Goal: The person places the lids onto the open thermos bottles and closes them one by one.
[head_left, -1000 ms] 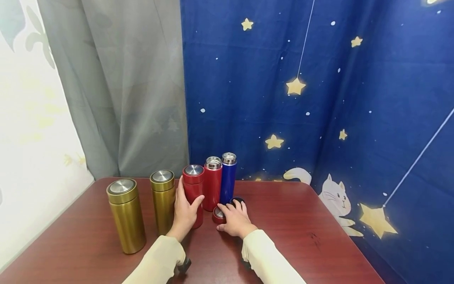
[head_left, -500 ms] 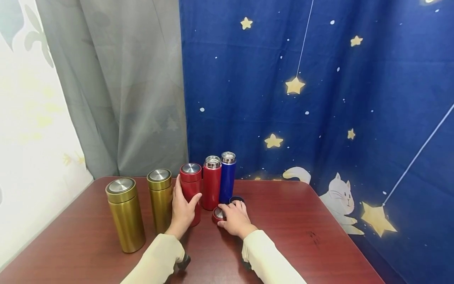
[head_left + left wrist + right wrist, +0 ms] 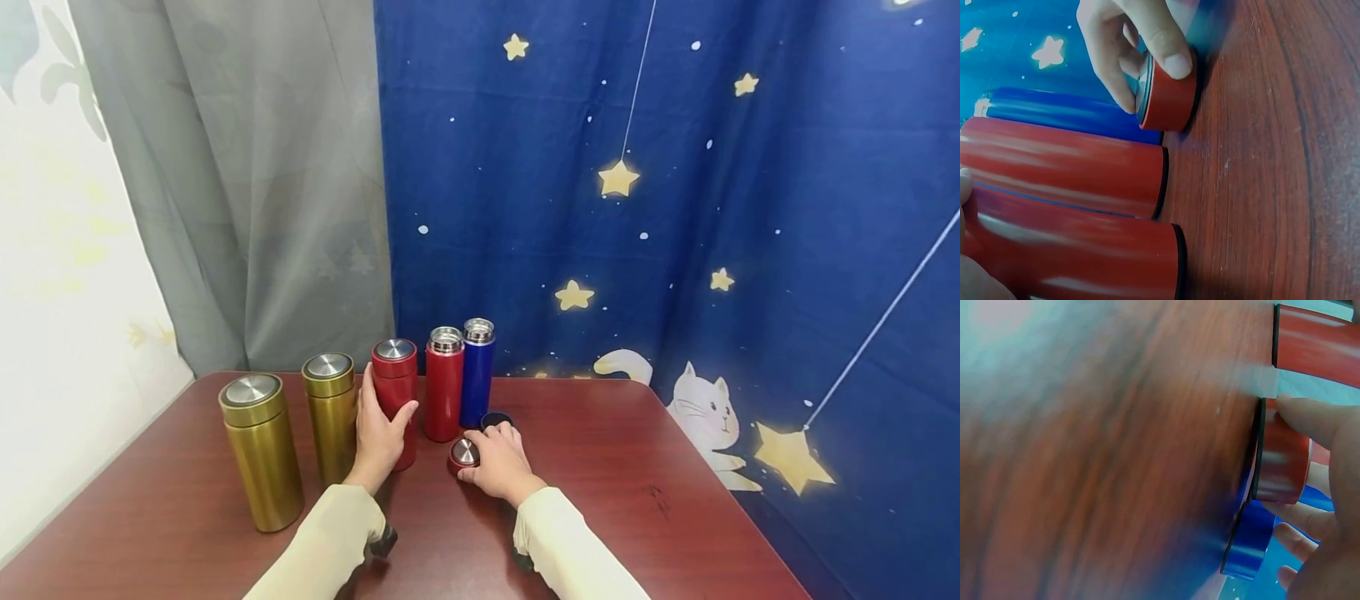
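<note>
Fingers of your right hand (image 3: 498, 463) pinch the red lid (image 3: 464, 453) near the table's (image 3: 637, 517) back edge. Your left hand (image 3: 377, 433) wraps the capped red flask (image 3: 395, 392). The lid looks light, rigid and smooth; grip its rim.

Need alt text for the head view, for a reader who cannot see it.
A person's left hand grips a capped red flask while the right hand pinches a red lid lying on a dark wooden table. Beside them stand an open red flask, an open blue flask and two gold flasks.
</note>
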Demonstrator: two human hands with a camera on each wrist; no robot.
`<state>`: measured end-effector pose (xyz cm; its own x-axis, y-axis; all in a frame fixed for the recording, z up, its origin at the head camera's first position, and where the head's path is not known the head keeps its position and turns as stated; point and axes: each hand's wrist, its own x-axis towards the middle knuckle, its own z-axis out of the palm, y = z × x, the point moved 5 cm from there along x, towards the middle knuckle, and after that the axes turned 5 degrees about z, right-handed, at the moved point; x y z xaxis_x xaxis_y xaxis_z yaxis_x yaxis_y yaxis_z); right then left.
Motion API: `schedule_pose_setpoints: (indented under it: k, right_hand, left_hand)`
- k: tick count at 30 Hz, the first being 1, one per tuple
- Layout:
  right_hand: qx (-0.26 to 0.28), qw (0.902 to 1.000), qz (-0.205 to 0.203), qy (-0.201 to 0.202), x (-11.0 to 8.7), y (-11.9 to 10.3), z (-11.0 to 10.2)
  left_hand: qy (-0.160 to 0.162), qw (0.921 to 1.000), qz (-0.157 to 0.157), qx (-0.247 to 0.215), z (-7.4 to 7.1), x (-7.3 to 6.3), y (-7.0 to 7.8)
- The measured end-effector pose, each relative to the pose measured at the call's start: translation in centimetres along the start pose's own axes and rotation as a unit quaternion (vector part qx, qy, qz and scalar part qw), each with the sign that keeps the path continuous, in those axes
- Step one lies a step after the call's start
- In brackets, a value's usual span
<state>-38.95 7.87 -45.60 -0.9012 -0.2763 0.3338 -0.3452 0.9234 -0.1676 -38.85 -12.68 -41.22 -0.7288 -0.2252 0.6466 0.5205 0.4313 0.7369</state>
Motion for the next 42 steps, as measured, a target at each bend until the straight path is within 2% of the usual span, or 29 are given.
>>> schedule_pose_setpoints:
  k: [10,17,20,24,28,35,42]
  right_hand:
    - [0.007,1.0,-0.003,-0.006,-0.3,0.1,0.1]
    - [0.023,0.9997,-0.002,-0.012,-0.7,0.3,-0.1]
    - [0.026,0.9996,-0.003,-0.007,-0.9,0.4,-0.3]
    - [0.022,0.9997,-0.006,-0.004,-1.1,0.6,-0.5]
    - [0.021,0.9997,-0.008,-0.005,-1.1,0.8,-0.7]
    - [0.029,0.9994,-0.008,-0.016,-1.1,0.9,-1.1]
    - [0.037,0.9992,-0.005,-0.01,-1.2,1.2,-1.2]
  left_hand:
    - [0.009,0.9999,0.008,0.007,-0.4,0.7,-0.9]
    - [0.016,0.9997,0.001,0.018,-0.6,0.8,-1.2]
    - [0.012,0.9996,-0.012,0.021,-0.5,0.8,-1.0]
    - [0.007,0.9983,-0.049,0.029,-0.3,0.3,-0.4]
    - [0.019,0.9971,-0.064,0.037,-0.1,-0.4,0.4]
    - [0.07,0.996,-0.036,0.041,0.1,-2.2,2.5]
    - [0.131,0.9901,0.033,0.038,0.0,-3.9,3.7]
